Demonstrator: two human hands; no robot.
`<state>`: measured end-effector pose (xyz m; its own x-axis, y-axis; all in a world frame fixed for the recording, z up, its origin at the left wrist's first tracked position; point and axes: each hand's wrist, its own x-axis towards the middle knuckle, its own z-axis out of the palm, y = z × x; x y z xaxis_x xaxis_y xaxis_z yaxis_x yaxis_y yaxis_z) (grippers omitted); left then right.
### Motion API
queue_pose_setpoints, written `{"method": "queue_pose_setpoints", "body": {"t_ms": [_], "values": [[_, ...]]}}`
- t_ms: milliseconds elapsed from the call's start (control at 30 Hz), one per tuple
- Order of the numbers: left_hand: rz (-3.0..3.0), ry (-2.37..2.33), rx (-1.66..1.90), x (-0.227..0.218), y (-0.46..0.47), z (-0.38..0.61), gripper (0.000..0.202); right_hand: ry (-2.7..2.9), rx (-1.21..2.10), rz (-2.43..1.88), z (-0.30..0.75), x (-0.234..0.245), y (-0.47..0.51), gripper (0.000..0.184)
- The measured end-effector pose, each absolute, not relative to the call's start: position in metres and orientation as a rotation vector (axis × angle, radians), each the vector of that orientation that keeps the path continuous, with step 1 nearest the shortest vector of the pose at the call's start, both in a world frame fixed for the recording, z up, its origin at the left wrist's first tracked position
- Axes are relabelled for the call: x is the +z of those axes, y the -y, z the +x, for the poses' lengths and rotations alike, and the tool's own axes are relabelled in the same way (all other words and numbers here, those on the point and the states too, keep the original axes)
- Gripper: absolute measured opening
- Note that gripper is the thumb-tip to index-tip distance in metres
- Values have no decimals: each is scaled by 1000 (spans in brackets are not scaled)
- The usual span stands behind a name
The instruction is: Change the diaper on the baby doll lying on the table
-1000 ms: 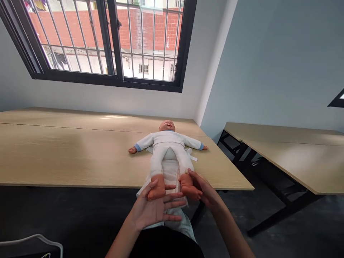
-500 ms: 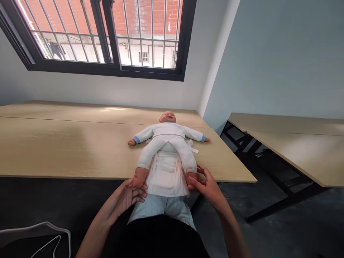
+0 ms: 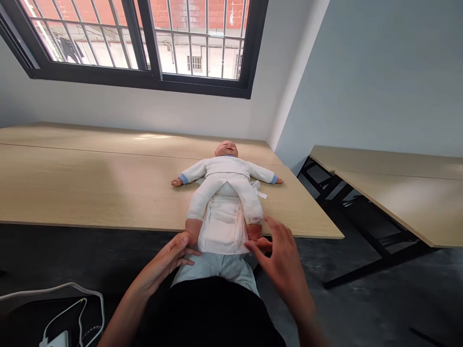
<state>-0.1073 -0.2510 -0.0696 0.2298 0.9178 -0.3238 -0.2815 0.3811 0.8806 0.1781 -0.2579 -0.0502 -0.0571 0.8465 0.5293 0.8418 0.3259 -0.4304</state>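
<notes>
Wooden table edge (image 3: 90,224) beneath baby doll's feet (image 3: 192,230), left hand (image 3: 162,259) touching one

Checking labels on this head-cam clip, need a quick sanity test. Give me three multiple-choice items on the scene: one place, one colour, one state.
1. Where does the baby doll lie?
A) on the floor
B) on a wooden table
C) on a chair

2. What colour are the sleeve cuffs?
A) pink
B) green
C) blue

3. How does the right hand stand?
A) clenched in a fist
B) fingers spread open
C) holding a bottle

1: B, the doll lies on the tabletop.
2: C, blue bands show at both wrists.
3: B, the fingers fan out beside the doll's foot, though blurred.
</notes>
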Motion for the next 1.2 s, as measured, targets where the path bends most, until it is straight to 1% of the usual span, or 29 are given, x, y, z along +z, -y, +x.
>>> {"method": "queue_pose_setpoints", "body": {"t_ms": [67,100,133,233,267,367,433,467,533,567,633,733,833,900,967,1033,1100,1167,1200], "values": [[743,-1031,972,-68,252,-103,63,2094,-121,-1347,160,-51,263,83],[726,-1031,978,-68,252,-101,64,2181,-169,-1287,150,-52,264,86],[721,-1023,978,-67,251,-100,65,2228,-212,-1247,140,-54,263,82],[758,-992,958,-66,251,-99,66,2239,-286,-1144,119,-48,249,33],[774,-985,953,-66,251,-100,66,2227,-297,-1113,115,-41,241,26],[791,-991,963,-66,251,-101,68,2187,-384,-1104,112,-5,208,21],[788,-1009,973,-65,252,-100,70,2173,-477,-1189,112,24,175,17],[791,-1021,973,-65,252,-99,71,2195,-473,-1239,111,37,155,18],[814,-1054,961,-65,252,-95,70,2240,-357,-1333,111,59,111,27],[837,-1079,954,-64,252,-92,70,2266,-247,-1344,111,67,88,27],[905,-1134,942,-64,251,-86,69,2304,105,-1401,112,73,44,24],[1052,-1160,936,-68,250,-77,68,2305,290,-1455,120,62,-6,17],[1213,-1162,928,-71,251,-72,62,2305,442,-1415,131,38,-29,29],[1318,-1300,942,-69,253,-72,55,2266,493,-1341,138,20,-36,32],[1398,-1503,1067,-60,255,-74,45,2179,488,-1283,143,4,-38,32],[1458,-1585,1289,-43,255,-74,37,2063,455,-1268,146,-10,-40,32],[1584,-1473,1422,-23,249,-70,27,1953,420,-1272,147,-20,-40,35],[1866,-1281,1343,-5,234,-59,18,1874,389,-1273,148,-27,-41,37],[2048,-1176,1234,2,223,-51,20,1843,371,-1274,149,-30,-41,36]]}}
